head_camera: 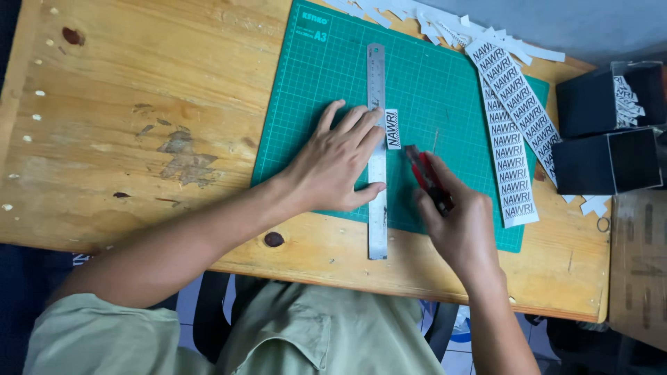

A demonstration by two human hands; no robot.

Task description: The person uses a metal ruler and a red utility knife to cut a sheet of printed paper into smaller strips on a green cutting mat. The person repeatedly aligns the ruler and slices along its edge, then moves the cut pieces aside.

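Red-black utility knife [425,175], small printed label [392,128]

— What is the furniture like?
— A wooden table [139,104], pale and worn, with dark knots, stains and a row of small light spots along its left edge.
— And beneath it?
— A dark chair [208,312] shows under the near edge, on a light tiled floor [455,357].
— Behind the table?
— A plain grey wall [597,24], evenly lit.
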